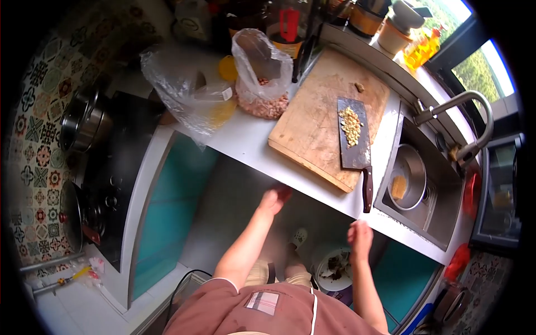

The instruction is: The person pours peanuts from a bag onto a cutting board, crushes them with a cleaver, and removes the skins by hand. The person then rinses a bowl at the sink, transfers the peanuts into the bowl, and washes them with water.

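My left hand (275,200) is low at the counter's front edge, below the wooden cutting board (312,106). Its fingers look loosely apart, partly in shadow, with nothing seen in them. Just below the dark handle of a cleaver (366,158), my right hand (360,237) hangs with curled fingers, apart from the handle and with nothing visible in it. The cleaver lies flat on the board's right side, its handle jutting over the counter. Chopped pale yellow pieces, seemingly garlic (350,125), are heaped on the blade. A small brown lump (360,87) sits near the board's back.
A steel bowl (417,184) with a sponge (398,187) stands in the sink (441,215), under a faucet (486,103). Left of the board is a plastic bag of peanuts (262,103). A cooktop (120,167) is far left. A waste bin (329,286) stands on the floor.
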{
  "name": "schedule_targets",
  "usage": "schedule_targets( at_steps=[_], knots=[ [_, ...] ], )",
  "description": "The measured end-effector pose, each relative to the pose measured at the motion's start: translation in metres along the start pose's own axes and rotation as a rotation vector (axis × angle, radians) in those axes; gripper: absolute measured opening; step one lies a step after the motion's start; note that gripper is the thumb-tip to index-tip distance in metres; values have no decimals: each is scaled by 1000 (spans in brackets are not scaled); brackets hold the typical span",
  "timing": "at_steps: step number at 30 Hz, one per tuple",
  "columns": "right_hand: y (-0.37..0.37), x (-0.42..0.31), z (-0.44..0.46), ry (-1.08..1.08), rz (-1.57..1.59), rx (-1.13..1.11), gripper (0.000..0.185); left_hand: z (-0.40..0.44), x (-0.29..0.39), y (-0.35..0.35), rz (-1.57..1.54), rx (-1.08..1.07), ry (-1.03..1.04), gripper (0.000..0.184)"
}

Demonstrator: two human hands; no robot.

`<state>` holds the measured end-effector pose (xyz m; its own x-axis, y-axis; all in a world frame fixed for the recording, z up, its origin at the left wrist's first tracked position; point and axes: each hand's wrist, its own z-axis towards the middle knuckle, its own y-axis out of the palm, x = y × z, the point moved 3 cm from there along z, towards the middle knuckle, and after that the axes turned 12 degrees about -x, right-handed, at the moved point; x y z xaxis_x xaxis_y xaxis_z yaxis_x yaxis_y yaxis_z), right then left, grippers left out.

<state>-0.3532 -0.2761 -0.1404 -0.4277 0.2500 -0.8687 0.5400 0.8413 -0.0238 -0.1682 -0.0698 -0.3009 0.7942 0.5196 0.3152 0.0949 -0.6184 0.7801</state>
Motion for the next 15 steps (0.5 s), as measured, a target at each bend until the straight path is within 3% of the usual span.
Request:
schedule_targets(
  at_steps=[2,3,6,8,10,12,14,15],
  knots=[
    [42,29,-12,327,18,-361,19,-1,4,26,63,9,15,19],
    [53,46,-1,343,45,-387,23,8,-3,21,46,1,-19,18],
    [91,70,52,394,418,-227,26,5,2,14,201,-34,-100,18],
    [105,100,90,316,661,-175,25,-16,14,7,262,63,-85,21],
    [113,122,121,357,802,32,28,-33,28,-22,200,171,-48,25],
    [126,121,121,334,910,-7,28,-56,41,-52,222,266,-15,29],
    [137,110,116,255,683,112,30,-80,64,-78,248,275,32,31],
    [145,105,116,240,788,164,30,-86,72,-100,194,275,24,26]
  ],
)
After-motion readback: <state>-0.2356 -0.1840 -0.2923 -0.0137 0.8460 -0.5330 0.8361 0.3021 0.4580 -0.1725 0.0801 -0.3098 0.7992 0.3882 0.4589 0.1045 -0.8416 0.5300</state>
